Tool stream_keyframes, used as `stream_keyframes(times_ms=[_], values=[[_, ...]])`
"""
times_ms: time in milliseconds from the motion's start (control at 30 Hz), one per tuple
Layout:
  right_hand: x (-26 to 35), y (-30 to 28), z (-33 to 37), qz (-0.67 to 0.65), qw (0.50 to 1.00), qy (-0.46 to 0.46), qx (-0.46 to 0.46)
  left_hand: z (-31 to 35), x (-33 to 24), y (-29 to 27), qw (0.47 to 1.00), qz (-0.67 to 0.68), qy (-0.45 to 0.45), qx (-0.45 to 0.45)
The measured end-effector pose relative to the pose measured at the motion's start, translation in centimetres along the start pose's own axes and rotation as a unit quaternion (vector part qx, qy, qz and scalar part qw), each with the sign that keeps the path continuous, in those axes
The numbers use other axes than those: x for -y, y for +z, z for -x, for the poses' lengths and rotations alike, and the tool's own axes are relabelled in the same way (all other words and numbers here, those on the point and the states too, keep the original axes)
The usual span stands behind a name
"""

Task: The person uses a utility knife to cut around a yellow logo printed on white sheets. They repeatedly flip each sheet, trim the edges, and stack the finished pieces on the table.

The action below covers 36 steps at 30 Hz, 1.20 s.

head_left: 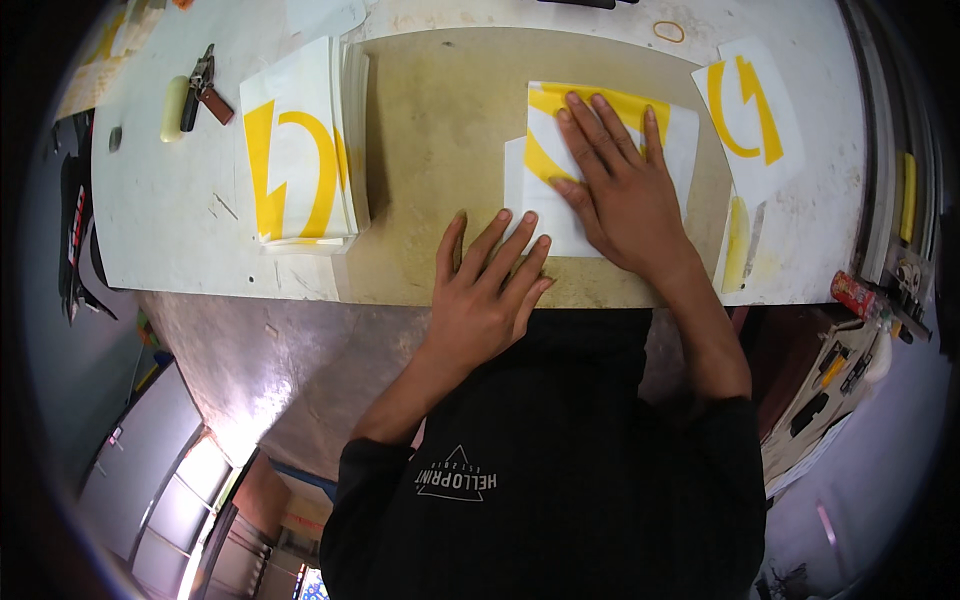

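A folded white plastic sheet with a yellow print [546,165] lies on the table's tan surface, right of the middle. My right hand [630,195] rests flat on top of it, fingers stretched toward its far edge. My left hand [490,275] is open, its fingers spread at the sheet's near left corner; a fingertip or two seem to touch the white edge. To the left stands a thick stack of similar white sheets [300,150] with yellow shapes. Another white piece with yellow marks [745,110] lies beyond my right hand, at the right.
At the far left of the white table [160,230] lie a pale yellow rod-shaped object [174,108] and a dark metal tool with a brown handle [208,90]. A rubber band [668,32] lies at the far right. A red can [852,295] is by the right table corner.
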State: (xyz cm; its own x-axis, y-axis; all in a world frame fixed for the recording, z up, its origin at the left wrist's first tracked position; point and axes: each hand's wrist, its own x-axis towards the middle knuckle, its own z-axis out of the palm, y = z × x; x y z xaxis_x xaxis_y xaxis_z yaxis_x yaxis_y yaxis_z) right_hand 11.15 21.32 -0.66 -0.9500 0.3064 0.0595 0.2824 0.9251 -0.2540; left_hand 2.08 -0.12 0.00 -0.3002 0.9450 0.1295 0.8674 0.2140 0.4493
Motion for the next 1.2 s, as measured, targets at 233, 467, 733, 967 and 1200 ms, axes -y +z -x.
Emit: stream_keyframes(times_ms=[233, 467, 733, 967, 1200], values=[[-0.8, -0.4, -0.6, 0.011, 1.000, 0.012, -0.008, -1.7, 1.1, 1.0, 0.998, 0.016, 0.001, -0.056], [-1.5, -1.1, -1.4, -0.001, 1.000, 0.009, -0.006, -6.9, 3.4, -3.2, 0.993, -0.015, 0.059, 0.101], [-0.9, -0.9, -1.3, -0.022, 0.999, 0.023, -0.019, -12.4, 3.8, -4.3, 0.969, -0.095, 0.028, 0.228], [-6.0, -2.2, 2.6, 0.034, 0.993, 0.108, -0.036, -12.3, 3.2, -4.4, 0.963, -0.105, 0.001, 0.248], [-4.1, -4.9, 5.1, -0.025, 0.996, 0.062, -0.052, -10.9, 3.0, -4.2, 0.995, -0.001, 0.070, 0.078]])
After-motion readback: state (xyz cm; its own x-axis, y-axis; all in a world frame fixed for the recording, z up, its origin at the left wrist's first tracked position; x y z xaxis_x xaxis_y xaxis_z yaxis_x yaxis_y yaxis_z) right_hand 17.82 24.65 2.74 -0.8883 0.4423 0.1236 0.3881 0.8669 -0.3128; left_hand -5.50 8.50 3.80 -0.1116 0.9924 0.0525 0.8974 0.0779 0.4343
